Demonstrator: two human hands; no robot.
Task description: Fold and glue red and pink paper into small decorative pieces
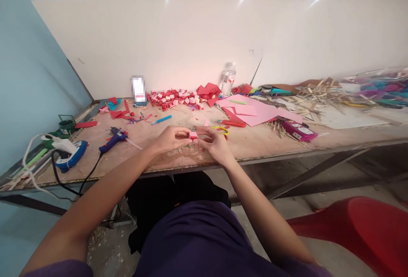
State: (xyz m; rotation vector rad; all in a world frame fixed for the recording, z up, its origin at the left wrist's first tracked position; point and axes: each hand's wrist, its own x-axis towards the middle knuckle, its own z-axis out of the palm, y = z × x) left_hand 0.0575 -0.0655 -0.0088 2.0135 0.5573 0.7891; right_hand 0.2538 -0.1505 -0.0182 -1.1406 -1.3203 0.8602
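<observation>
One pink-and-red paper block point(193, 135), pinched between your left hand point(172, 137) and right hand point(216, 144), near the front of the wooden bench point(264, 141). Bottle point(226, 89), label point(231, 80) illegible, at the bench's back; white panel point(178, 43) behind, blue wall point(32, 55) left.

Sundries on table point(264, 146), with seat.
A blue power strip point(72, 158) and a blue glue gun point(112, 141) are laid toward the near left corner; a phone point(138, 89) and a bottle point(227, 80) are stood along the back edge; wood strips point(314, 92) are heaped farther right; a purple box point(298, 131) is set near the front edge; a red seat point(376, 226) is placed below.
</observation>
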